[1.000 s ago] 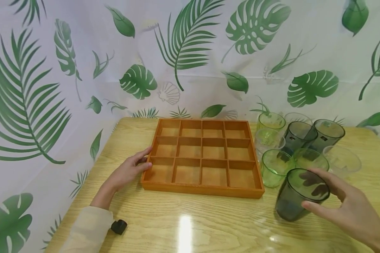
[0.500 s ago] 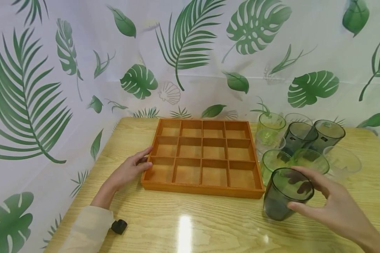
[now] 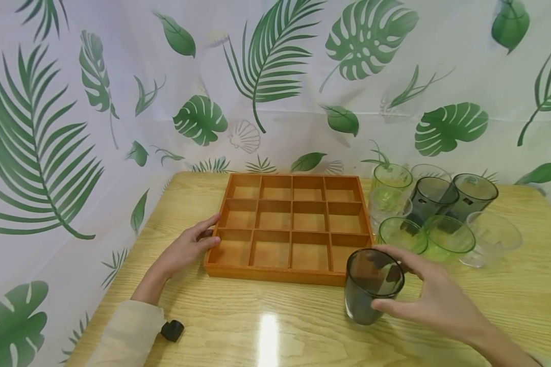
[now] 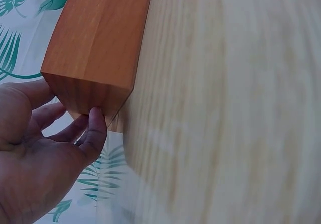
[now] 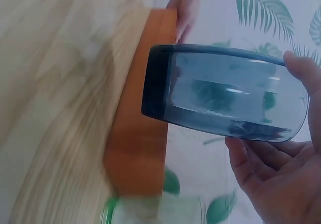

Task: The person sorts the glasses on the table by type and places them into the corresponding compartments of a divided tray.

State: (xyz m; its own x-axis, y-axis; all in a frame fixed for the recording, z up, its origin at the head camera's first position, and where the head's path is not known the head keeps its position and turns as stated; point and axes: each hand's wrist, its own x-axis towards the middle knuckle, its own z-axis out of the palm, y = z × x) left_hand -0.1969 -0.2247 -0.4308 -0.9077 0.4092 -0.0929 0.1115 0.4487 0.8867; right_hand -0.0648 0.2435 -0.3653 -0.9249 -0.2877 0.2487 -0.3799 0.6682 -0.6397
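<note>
In the head view, my right hand [image 3: 436, 300] holds a dark grey glass tumbler [image 3: 372, 300] near its rim, thumb on the near side and fingers on the far side. The tumbler stands slightly tilted before the front right corner of a wooden compartment tray [image 3: 275, 275], hiding that corner. In the right wrist view, thumb and fingers clasp the tumbler [image 5: 220, 93] from opposite sides. My left hand [image 3: 185, 250] grips the tray's left side. Curled fingers touch its end wall in the left wrist view, where the tray's corner [image 4: 95, 58] appears close up.
Right of the tray stand several glasses: green ones [image 3: 450, 237], dark grey ones [image 3: 433, 199] and clear ones [image 3: 496, 234], close together. A leaf-patterned cloth [image 3: 284, 117] hangs behind the wooden table [image 3: 239, 326]. A small black object [image 3: 172, 330] sits at my left sleeve.
My right hand has carried the grey tumbler leftward, from beside the green glasses to in front of the tray's right corner. The left hand stays on the tray.
</note>
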